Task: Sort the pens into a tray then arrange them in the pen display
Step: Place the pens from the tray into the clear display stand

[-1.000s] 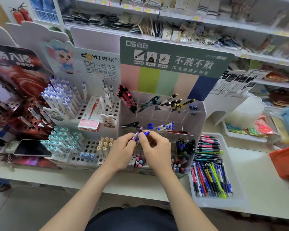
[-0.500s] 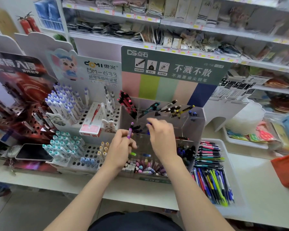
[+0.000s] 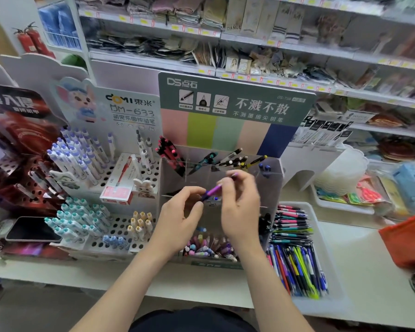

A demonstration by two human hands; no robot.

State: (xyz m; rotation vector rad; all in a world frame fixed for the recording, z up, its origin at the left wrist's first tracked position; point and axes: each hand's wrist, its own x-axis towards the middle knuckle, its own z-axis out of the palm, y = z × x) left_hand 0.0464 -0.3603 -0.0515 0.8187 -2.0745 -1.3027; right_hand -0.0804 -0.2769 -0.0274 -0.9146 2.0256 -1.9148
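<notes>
Stationery shop, price-tagged shelves (image 3: 249, 77) of packaged goods, branded pen display (image 3: 225, 164), pen tray (image 3: 321, 236)

The pen display (image 3: 271, 185) is clear plastic, glossy, with see-through walls that catch pale reflections. Behind it stands a printed card sign (image 3: 235, 101), matt, in green with pastel stripes. The purple pen (image 3: 212, 190) looks like smooth plastic with a slight sheen (motion blur hides finer detail). The tray (image 3: 321, 238) to the right is white plastic, smooth and softly glossy, and the pens (image 3: 295, 267) in it are shiny coloured plastic. The table (image 3: 369, 259) has a smooth, pale, nearly matt top. A phone (image 3: 34, 229) at the left shows a dark glossy glass face. The perforated holder (image 3: 120, 236) is white, smooth plastic.
</notes>
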